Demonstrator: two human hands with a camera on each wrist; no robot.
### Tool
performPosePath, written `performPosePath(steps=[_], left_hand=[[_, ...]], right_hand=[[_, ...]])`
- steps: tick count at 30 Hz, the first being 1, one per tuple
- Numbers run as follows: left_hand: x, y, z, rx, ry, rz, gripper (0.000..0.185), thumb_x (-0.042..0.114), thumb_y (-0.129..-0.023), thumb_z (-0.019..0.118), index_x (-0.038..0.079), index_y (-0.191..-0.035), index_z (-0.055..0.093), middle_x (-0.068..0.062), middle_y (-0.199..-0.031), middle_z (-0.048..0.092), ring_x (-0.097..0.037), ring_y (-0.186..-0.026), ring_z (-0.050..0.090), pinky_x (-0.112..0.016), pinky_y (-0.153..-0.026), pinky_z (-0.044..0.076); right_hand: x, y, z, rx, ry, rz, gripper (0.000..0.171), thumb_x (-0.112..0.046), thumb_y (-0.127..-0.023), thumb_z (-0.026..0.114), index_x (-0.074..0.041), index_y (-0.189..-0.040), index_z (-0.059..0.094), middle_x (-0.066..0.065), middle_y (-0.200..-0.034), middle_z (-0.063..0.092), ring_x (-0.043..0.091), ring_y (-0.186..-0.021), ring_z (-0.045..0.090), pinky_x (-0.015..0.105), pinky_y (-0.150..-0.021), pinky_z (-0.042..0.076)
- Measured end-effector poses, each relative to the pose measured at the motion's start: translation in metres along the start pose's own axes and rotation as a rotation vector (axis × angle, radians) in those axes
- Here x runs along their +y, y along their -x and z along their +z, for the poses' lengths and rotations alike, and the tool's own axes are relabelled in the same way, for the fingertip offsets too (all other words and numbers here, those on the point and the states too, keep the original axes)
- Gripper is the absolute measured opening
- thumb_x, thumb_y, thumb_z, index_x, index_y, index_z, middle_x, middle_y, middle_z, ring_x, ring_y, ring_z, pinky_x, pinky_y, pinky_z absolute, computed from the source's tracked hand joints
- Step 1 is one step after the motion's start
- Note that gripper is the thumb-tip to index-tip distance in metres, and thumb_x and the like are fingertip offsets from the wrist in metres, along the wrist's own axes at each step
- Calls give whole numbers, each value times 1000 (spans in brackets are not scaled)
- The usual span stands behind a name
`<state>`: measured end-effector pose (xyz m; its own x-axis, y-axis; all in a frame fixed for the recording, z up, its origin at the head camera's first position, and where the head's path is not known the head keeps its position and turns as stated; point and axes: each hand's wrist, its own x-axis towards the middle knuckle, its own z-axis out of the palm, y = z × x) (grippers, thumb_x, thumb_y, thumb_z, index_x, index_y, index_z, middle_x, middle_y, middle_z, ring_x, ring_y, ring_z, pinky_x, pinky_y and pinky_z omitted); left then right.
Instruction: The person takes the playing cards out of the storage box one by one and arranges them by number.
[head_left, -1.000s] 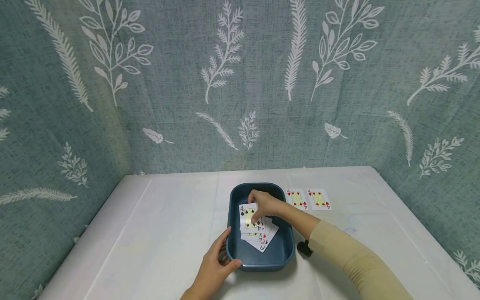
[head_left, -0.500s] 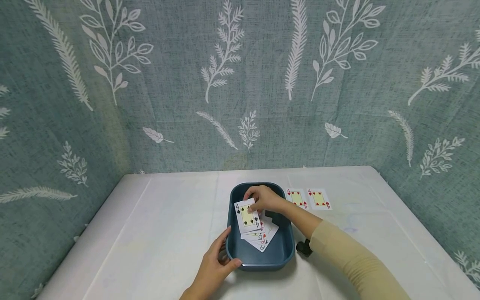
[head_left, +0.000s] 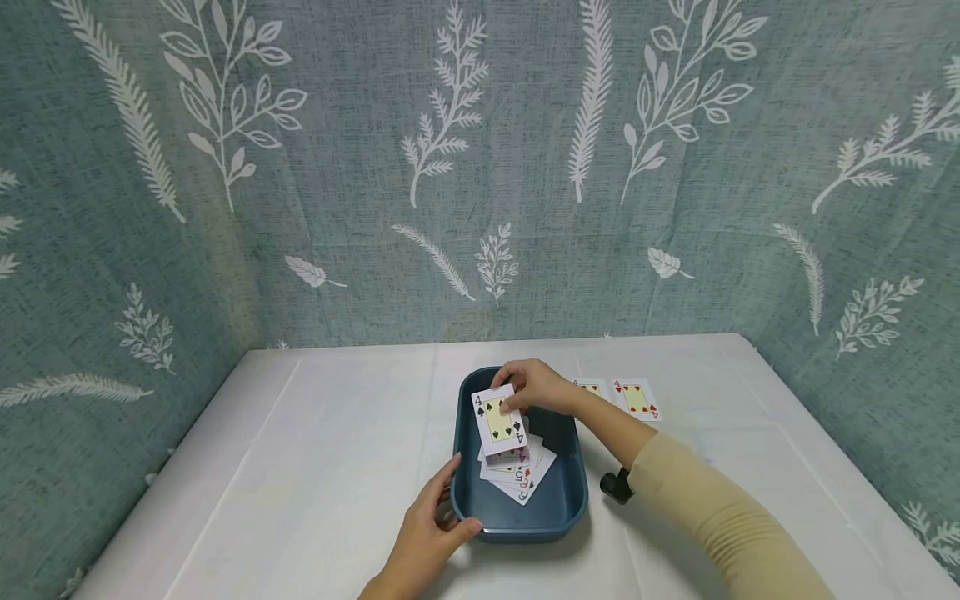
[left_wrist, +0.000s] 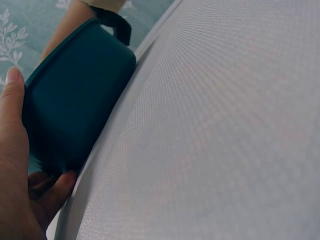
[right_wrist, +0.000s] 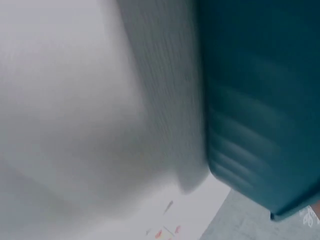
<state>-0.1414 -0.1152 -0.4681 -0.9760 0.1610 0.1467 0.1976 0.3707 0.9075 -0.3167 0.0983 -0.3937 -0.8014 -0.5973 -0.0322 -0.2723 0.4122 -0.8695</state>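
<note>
A four of spades playing card [head_left: 498, 423] is pinched between the thumb and fingers of my right hand [head_left: 538, 385], over the far part of a dark blue tub [head_left: 525, 533]. Beneath it, several overlapping playing cards [head_left: 528, 482] lie fanned on the tub's floor, a five among them. My left hand [head_left: 426, 533] grips the tub's near left corner, thumb at the front rim and fingers along the left side. The left wrist view shows this hand [left_wrist: 17, 160] against the tub's outer wall [left_wrist: 80, 95]. In the right wrist view the tub wall [right_wrist: 260, 100] hides the right hand's fingers.
Two fours of hearts lie face up right of the tub: one card [head_left: 636, 399] in full view, the other card [head_left: 591, 387] partly behind the right forearm. A black wrist device [head_left: 617, 485] hangs below that arm. White cloth [head_left: 315, 467] covers the table; patterned fabric [head_left: 360, 275] stands behind.
My right hand has lifted the four of spades up off the cards in the tub and shifted it slightly back. More of the cards below shows. The left hand and the tub stay put.
</note>
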Motion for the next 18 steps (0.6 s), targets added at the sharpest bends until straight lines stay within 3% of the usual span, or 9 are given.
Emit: performPosePath(steps=[12, 18], left_hand=[[0, 0, 0, 3, 5, 15, 78, 26, -80, 75, 16, -146, 34, -17, -134, 47, -31, -110, 58, -29, -83, 54], [0, 0, 0, 4, -9, 9, 78, 28, -80, 75, 16, -146, 34, -17, -135, 47, -31, -110, 58, -30, -83, 54]], right_hand=[[-4, 9, -25, 42, 32, 40, 36, -9, -78, 77, -5, -110, 63, 5, -72, 62, 16, -64, 56, 50, -69, 52], [-10, 17, -40, 53, 29, 72, 36, -9, -79, 76, -5, -112, 63, 8, -80, 64, 18, -69, 61, 35, -65, 55]])
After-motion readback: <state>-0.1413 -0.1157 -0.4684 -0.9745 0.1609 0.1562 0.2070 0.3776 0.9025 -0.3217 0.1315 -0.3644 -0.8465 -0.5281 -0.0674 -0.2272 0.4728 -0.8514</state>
